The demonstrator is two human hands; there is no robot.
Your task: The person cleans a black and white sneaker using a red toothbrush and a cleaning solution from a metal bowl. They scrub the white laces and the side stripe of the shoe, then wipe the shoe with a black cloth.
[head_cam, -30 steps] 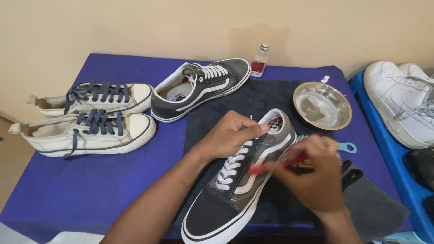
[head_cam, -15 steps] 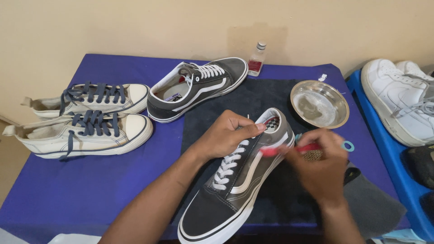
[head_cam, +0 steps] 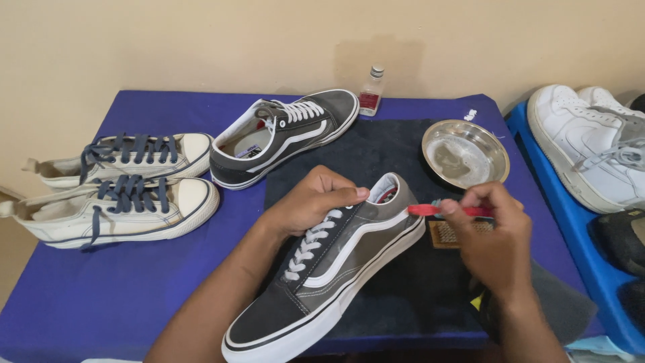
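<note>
A grey and black sneaker (head_cam: 336, 269) with white laces and a white side stripe lies diagonally on a dark mat (head_cam: 376, 161). My left hand (head_cam: 312, 198) grips its collar and tongue from above. My right hand (head_cam: 494, 235) holds a red-handled brush (head_cam: 443, 210) level, its tip at the shoe's heel. The brush's bristles are hidden. The matching sneaker (head_cam: 282, 134) rests at the mat's far left corner.
A blue cloth covers the table (head_cam: 80, 296). Two cream sneakers with navy laces (head_cam: 121, 188) lie at the left. A metal bowl (head_cam: 465, 151), a small bottle (head_cam: 371, 91) and a brown brush (head_cam: 447, 234) sit nearby. White sneakers (head_cam: 591, 144) rest on a blue surface at right.
My right hand lifted the red brush from the shoe's side up toward the heel. My left hand kept its hold on the collar. The view shifted slightly.
</note>
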